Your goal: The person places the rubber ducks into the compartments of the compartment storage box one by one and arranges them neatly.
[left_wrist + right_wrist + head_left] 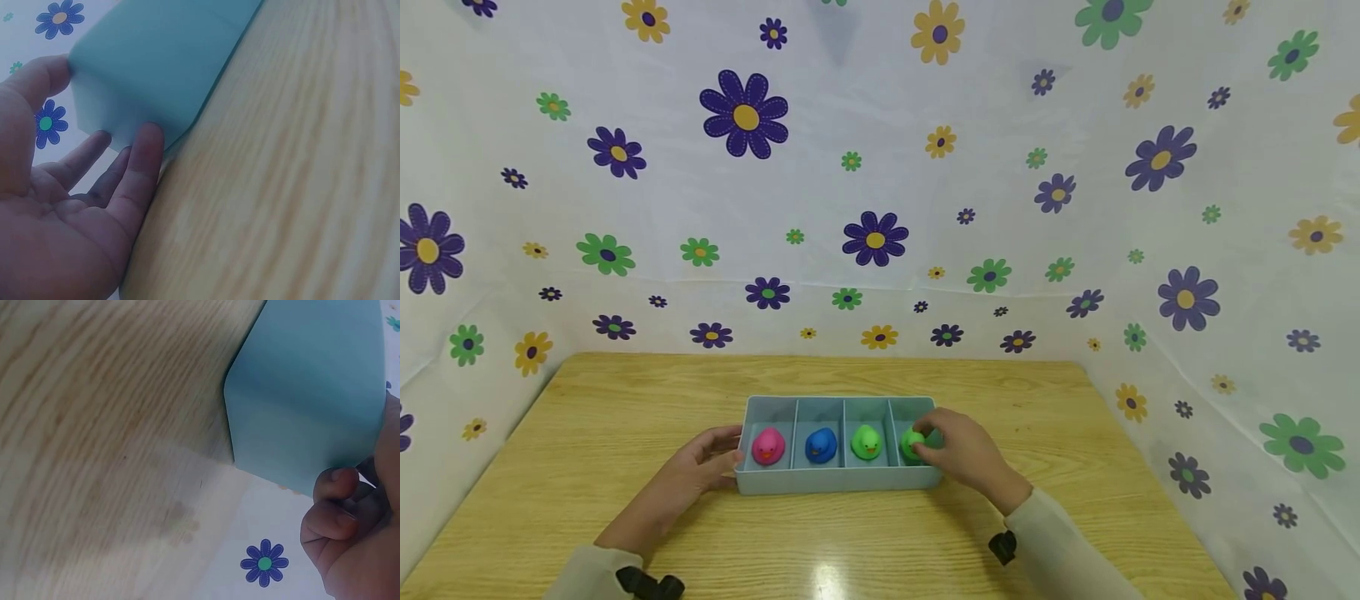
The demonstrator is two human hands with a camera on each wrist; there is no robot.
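Note:
A pale blue tray (pixel 842 479) with a row of compartments stands on the table. From left to right it holds a pink rubber duck (pixel 768 447), a blue rubber duck (pixel 821 447), a bright green rubber duck (pixel 867 442) and, in the rightmost compartment, another green rubber duck (pixel 909 443). My right hand (pixel 964 450) reaches over the right end and pinches this last duck between thumb and forefinger, partly hiding it; its other fingers curl outside the end wall in the right wrist view. My left hand (pixel 700 467) touches the tray's left end with fairly straight fingertips.
The wooden table (pixel 647 392) extends around the tray. White cloth (pixel 820 192) printed with purple, yellow and green flowers hangs behind and on both sides. A dark wrist device (pixel 651 583) sits at the left sleeve, another (pixel 1003 547) at the right sleeve.

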